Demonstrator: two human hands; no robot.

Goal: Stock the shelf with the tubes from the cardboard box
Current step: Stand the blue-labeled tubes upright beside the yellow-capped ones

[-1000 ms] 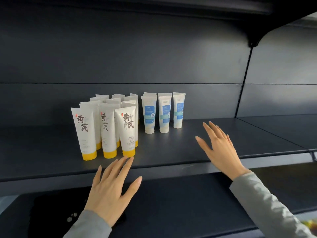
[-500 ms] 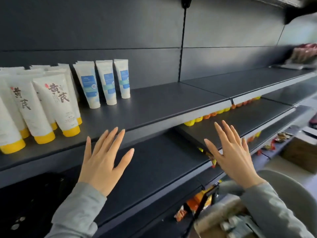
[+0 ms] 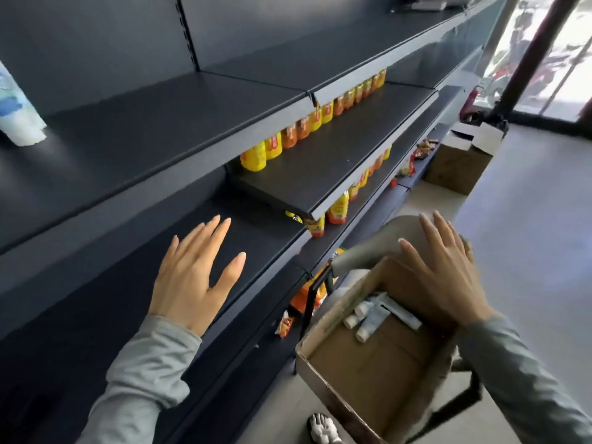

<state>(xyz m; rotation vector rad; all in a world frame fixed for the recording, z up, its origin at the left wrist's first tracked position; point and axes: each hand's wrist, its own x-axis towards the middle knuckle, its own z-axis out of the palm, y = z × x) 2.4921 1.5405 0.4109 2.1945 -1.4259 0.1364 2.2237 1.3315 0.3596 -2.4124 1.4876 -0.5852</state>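
**Status: Both Hands Released, Tubes in Box**

1. Shelf (image 3: 153, 123): dark metal unit that runs from the left edge to the far right. Its upper board carries one blue-and-white tube (image 3: 17, 110), upright, at the far left edge of the view. A lower board holds a row of orange and yellow bottles (image 3: 307, 123).

2. Cardboard box (image 3: 362, 373): open-topped, at lower right, just beside the shelf front. Most of its floor is bare.

3. Right hand (image 3: 445, 277): positioned over the far corner of the cardboard box, palm down, fingers straight and spread, grasping nothing.

4. Left hand (image 3: 192, 277): positioned over a lower shelf board, palm down, fingers straight and spread, grasping nothing.

5. Tubes (image 3: 373, 317): a small cluster of white tubes lying flat at the far end of the cardboard box floor. The cluster lies below the right hand, on its thumb side near the heel of the palm, behind the fingertips. No finger contacts a tube. The left hand is well apart from the cluster.
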